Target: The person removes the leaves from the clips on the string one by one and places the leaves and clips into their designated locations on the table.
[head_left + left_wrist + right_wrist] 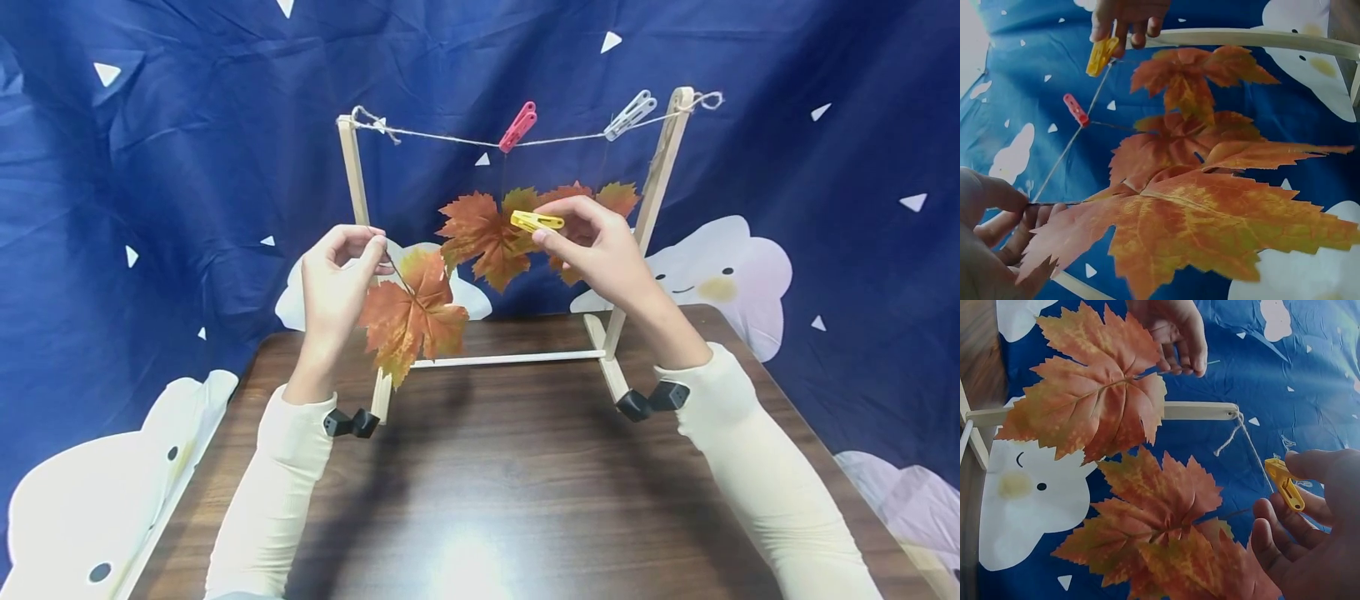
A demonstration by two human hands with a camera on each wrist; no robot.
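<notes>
My left hand (341,271) pinches the thin stem of an orange maple leaf (416,312), which hangs down to the right of the fingers, in front of the left post. Between thumb and fingers my right hand (600,242) holds a yellow clothespin (537,221), below the string (442,136). Two more maple leaves hang by their stems from the string, the middle one (487,237) under a pink clothespin (517,127) and the right one (618,198) under a grey clothespin (630,115). My right hand partly covers the right leaf in the head view.
The string is tied between two wooden posts, left (352,167) and right (663,175), joined low down by a white rod (510,359). This frame stands on a brown wooden table (480,467). Behind hangs a dark blue cloth (187,167) with clouds and white triangles.
</notes>
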